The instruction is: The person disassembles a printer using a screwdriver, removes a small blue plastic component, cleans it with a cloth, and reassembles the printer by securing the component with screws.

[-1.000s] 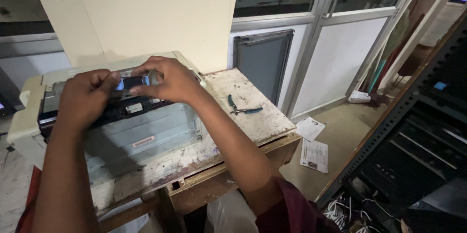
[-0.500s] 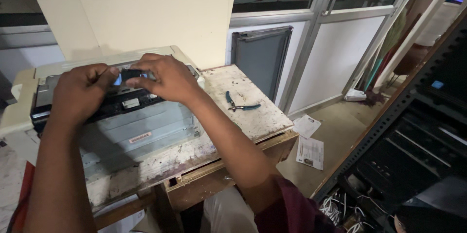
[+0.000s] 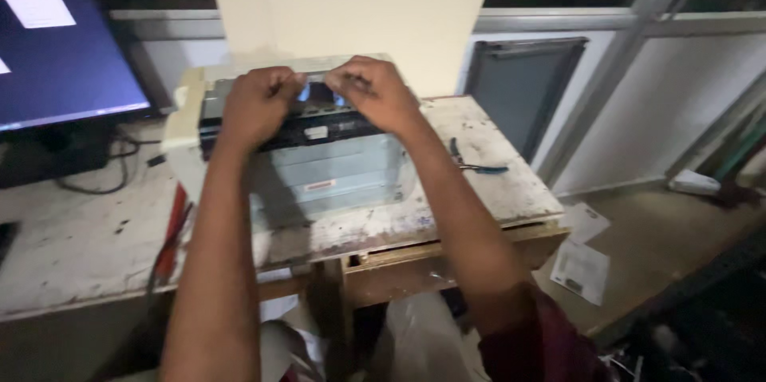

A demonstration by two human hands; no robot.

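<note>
A: Where are the hands?

B: Both are on top of the printer (image 3: 319,166), at its open upper edge. The left hand (image 3: 257,102) is curled into a loose fist over the left part of the dark opening; the right hand (image 3: 373,93) is bent the same way just beside it, to the right.

A: Are they gripping something?

B: The fingers of both hands are clenched down on a dark part (image 3: 317,95) inside the top of the printer. It shows only in the narrow gap between the two hands, with a bluish glint on it. Whether they pinch it or merely press on it, I cannot tell; the knuckles hide the fingertips.

A: And the printer itself?

B: A boxy machine, cream along the left side and top rim, with a black band across the upper front and a pale grey, glossy front panel below. Its cream lid (image 3: 351,7) stands upright behind the hands. It sits on a worn, paint-stained table (image 3: 495,190), towards the back edge.

A: Anything else around?

B: Pliers (image 3: 472,160) with dark handles lie on the table right of the printer, well apart from the right hand. A monitor (image 3: 64,63) glows blue on the left. A red-handled tool (image 3: 171,230) lies on the table near the left forearm. Papers (image 3: 581,266) lie on the floor at the right.
</note>
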